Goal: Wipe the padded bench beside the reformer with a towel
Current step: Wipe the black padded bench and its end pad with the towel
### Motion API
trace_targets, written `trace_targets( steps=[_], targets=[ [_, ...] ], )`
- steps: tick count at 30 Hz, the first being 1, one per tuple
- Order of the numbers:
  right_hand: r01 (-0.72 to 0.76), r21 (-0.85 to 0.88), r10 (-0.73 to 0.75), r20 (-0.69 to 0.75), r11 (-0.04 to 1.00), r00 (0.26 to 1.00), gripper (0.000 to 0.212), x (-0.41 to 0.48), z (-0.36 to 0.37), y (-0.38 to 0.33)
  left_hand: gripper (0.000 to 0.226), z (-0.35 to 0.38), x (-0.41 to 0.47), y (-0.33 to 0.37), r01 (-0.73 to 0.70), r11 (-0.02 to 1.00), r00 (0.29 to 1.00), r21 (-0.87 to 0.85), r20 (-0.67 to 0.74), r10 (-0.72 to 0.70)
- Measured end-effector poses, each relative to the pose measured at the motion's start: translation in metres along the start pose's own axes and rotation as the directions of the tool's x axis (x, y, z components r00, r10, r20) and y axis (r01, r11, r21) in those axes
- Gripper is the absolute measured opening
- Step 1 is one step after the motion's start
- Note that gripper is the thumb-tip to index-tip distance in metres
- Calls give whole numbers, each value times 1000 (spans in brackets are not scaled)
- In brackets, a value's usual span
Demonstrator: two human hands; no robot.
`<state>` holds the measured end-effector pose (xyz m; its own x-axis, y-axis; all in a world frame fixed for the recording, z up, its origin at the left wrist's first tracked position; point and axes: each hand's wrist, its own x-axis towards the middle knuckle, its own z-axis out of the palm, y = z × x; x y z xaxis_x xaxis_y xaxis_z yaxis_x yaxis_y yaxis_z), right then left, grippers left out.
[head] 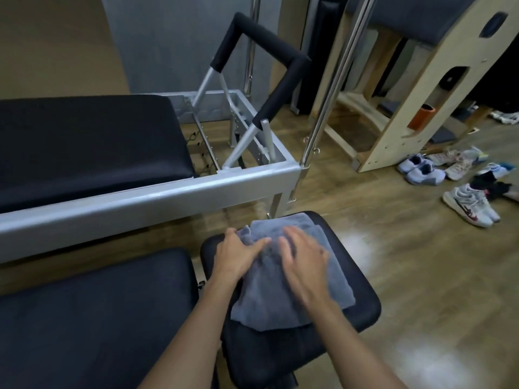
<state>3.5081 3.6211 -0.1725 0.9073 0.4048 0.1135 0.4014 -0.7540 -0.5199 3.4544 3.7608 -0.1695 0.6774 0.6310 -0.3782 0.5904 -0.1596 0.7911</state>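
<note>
Grey towel (266, 299) lies under both my hands, on the small black padded counter (365, 307) just beside the silver reformer (140, 197). My left hand (238, 255) rests on the towel's far left part. My right hand (304, 256) rests on its middle, a bit to the right, and looks a little blurry. The fingers (259, 244) of both hands are straight and flat, pressing down. They do not curl round the cloth or pinch it. The towel is folded, and its long side runs from near me to far, the same way the counter runs. It covers the far part of the counter. The bare black part is near me, behind my palms, and a thin strip shows along the right edge. So I think the next wipe should pull the towel back toward me, along the long way. Both hands are on it, so both can move it together. The cloth is bunched up by my left fingers, so it may fold more if I drag it.
</note>
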Motion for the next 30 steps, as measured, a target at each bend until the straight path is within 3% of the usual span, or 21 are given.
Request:
trace_targets(
  steps=[2, 5, 10, 14, 16, 18, 20, 22, 24, 25, 26, 27, 29, 30],
  targets=[
    [-227, -56, 225, -33, 972, 974, 54, 24, -28, 30, 86, 9, 2, 7, 80, 996, 997, 31, 6, -80],
    [-398, -47, 399, 199, 916, 895, 64, 50, -41, 54, 71, 16, 7, 14, 137, 987, 990, 78, -45, -134],
    [-406, 89, 370, 272, 910, 888, 39, 67, -30, 45, 38, 13, 8, 15, 28, 999, 999, 27, -21, -27],
    [-350, 323, 281, 243, 879, 929, 18, 74, -38, 23, 22, -8, 6, 32, 35, 964, 999, -264, 20, -30],
    [-255, 533, 226, 120, 807, 967, 3, 79, -58, 7, 27, -26, 1, 53, -89, 932, 995, -351, -79, 66],
    [-109, 729, 141, 17, 676, 990, 14, 74, -92, -5, 39, -49, -13, 75, -285, 856, 958, -430, -121, 258],
    [16, 768, -41, 14, 640, 999, 30, 61, -128, 2, 45, -72, -32, 87, -412, 783, 877, -465, 31, 480],
    [37, 652, -176, 150, 758, 973, 42, 40, -157, 21, 43, -87, -47, 86, -437, 823, 755, -363, 349, 555],
    [-29, 457, -103, 261, 889, 960, 55, 29, -163, 43, 39, -88, -53, 75, -418, 905, 654, -79, 666, 360],
    [-68, 403, -42, 258, 913, 965, 57, 27, -159, 48, 36, -85, -53, 69, -398, 916, 624, 55, 748, 226],
    [-102, 386, 8, 237, 917, 972, 53, 28, -150, 49, 30, -78, -50, 62, -381, 913, 637, 143, 757, 147],
    [-99, 381, 20, 207, 919, 978, 46, 29, -137, 45, 22, -70, -43, 56, -368, 914, 697, 171, 701, 150],
    [19, 322, -80, 177, 947, 981, 36, 30, -102, 27, 6, -53, -28, 41, -309, 941, 883, 141, 410, 228],
    [106, 273, -160, 185, 956, 970, 34, 30, -80, 17, 3, -46, -21, 33, -281, 950, 942, 138, 229, 245]
  ],
)
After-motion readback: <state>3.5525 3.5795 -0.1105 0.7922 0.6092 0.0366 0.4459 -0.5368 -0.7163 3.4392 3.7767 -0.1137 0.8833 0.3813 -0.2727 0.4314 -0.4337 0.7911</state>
